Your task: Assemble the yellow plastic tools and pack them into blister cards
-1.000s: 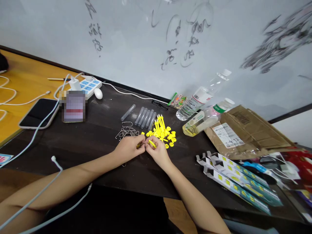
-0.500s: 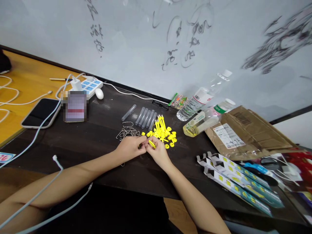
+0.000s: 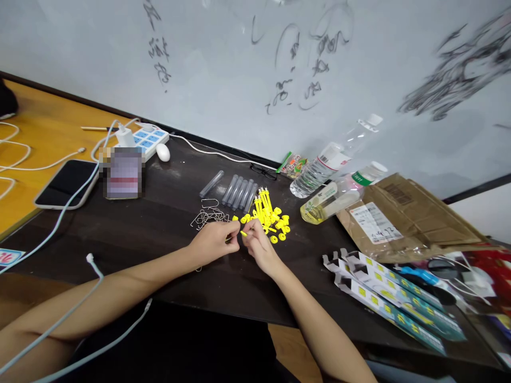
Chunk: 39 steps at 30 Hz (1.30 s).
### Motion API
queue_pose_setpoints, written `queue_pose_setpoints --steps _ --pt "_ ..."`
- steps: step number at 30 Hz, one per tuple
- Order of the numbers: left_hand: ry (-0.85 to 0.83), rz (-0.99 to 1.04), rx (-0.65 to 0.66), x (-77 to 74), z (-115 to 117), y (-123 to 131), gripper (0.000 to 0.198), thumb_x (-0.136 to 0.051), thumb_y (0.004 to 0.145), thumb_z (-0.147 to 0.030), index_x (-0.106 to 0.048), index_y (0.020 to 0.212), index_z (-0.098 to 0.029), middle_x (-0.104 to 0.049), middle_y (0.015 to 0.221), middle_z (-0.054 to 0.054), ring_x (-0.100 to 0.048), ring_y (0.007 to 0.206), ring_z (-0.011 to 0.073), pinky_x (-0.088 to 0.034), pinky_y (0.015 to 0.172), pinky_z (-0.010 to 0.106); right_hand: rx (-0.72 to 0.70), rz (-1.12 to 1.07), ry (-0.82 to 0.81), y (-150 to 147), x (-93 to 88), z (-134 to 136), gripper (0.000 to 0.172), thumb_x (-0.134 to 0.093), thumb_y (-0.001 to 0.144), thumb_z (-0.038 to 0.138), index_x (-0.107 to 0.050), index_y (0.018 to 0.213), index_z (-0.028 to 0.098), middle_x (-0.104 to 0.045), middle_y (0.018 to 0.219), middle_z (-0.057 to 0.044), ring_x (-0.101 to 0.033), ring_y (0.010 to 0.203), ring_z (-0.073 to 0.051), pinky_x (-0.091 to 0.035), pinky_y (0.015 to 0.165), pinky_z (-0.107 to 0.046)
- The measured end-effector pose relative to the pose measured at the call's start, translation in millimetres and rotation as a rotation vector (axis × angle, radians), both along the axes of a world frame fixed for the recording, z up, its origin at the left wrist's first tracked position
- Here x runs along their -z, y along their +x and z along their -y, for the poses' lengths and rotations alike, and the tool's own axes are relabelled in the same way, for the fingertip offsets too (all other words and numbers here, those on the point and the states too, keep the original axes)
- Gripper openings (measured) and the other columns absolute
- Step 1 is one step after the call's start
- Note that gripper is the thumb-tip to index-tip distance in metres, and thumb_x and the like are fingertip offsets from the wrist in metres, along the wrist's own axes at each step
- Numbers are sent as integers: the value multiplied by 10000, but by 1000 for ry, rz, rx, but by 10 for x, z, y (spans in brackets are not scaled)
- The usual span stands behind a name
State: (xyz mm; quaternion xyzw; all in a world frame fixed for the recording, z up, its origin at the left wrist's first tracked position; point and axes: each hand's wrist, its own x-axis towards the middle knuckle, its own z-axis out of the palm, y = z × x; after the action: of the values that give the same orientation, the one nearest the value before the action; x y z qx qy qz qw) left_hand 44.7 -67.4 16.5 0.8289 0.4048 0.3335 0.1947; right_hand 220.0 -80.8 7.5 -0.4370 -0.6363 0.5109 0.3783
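My left hand (image 3: 217, 239) is closed in a pinch above the dark table, and what sits in its fingers is mostly hidden. Close beside it, my right hand (image 3: 258, 246) pinches a small yellow plastic piece (image 3: 244, 233) between thumb and fingertips. Just beyond the right hand lies a heap of yellow plastic parts (image 3: 275, 218), with rods and round caps among them. Several clear tubes (image 3: 238, 192) lie in a row behind the hands. Bent metal wire hooks (image 3: 209, 215) are piled behind my left hand.
To the right stand two leaning bottles (image 3: 321, 167), a cardboard parcel (image 3: 403, 213) and long open boxes (image 3: 393, 298). At left are a phone (image 3: 67, 183), a power strip (image 3: 149, 141) and a white cable (image 3: 59, 223) that crosses over my left arm. A whiteboard (image 3: 215, 80) rises behind the table.
The yellow piece in my right hand has turned and now shows less of its length. My fingertips have drawn slightly apart; the things on the table lie as before.
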Motion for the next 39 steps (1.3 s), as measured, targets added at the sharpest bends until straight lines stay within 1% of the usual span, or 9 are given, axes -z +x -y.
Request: queue_pose_setpoints --steps 4,9,13,19,23,28,33,37,39 --pt "-24 -6 -16 -2 5 0 87 -486 669 -121 -429 659 -186 -437 569 -61 -420 522 86 -274 523 195 -31 65 37 -13 34 11 15 -388 884 229 -376 890 236 -339 632 64 -251 495 -83 -225 447 -191" --pt "-50 1 -11 -15 2 7 101 -482 673 -119 -411 653 -187 -424 563 -67 -399 507 79 -261 512 193 -56 -16 -19 -57 24 17 56 -396 892 285 -370 890 235 -326 615 72 -243 489 -83 -216 445 -189" --pt "-120 34 -1 -23 1 6 94 -490 672 -126 -418 667 -187 -445 564 -72 -403 488 73 -260 503 190 -68 -68 -84 -77 23 29 81 -403 896 311 -374 885 237 -300 595 84 -226 474 -77 -212 432 -178" --pt "-145 52 15 -41 1 -2 92 -490 665 -129 -419 668 -188 -444 569 -72 -400 487 74 -258 505 191 -64 -71 -94 -83 23 33 114 -425 888 342 -382 877 237 -318 604 82 -233 467 -70 -198 419 -172" --pt "-151 37 7 -41 -3 2 98 -490 662 -129 -414 669 -192 -436 562 -72 -394 484 77 -251 505 198 -59 -77 -106 -88 25 26 132 -418 891 362 -377 873 237 -275 577 91 -227 455 -73 -208 416 -171" --pt "-171 3 -6 -47 -2 -1 91 -495 666 -133 -426 678 -191 -437 565 -70 -410 496 83 -251 517 207 -56 -58 -25 -59 75 2 172 -468 877 398 -424 895 233 -322 594 81 -238 454 -71 -218 426 -185" --pt "-201 30 -3 -66 6 -2 100 -503 677 -144 -414 673 -189 -421 563 -75 -391 490 78 -244 513 207 -51 9 34 -25 81 -4 190 -493 874 406 -455 880 220 -374 617 64 -284 472 -75 -242 448 -200" --pt "-262 111 5 -52 -5 -14 120 -522 690 -159 -407 669 -189 -409 553 -82 -373 491 75 -254 503 200 -57 44 66 2 56 -5 186 -500 875 398 -452 876 219 -425 661 48 -351 519 -90 -286 487 -210" --pt "-301 183 41 -35 -22 -33 117 -525 727 -184 -414 689 -190 -431 570 -79 -396 510 79 -289 511 198 -55 55 93 17 41 -11 169 -502 878 379 -446 890 219 -427 679 45 -377 552 -97 -310 521 -219"
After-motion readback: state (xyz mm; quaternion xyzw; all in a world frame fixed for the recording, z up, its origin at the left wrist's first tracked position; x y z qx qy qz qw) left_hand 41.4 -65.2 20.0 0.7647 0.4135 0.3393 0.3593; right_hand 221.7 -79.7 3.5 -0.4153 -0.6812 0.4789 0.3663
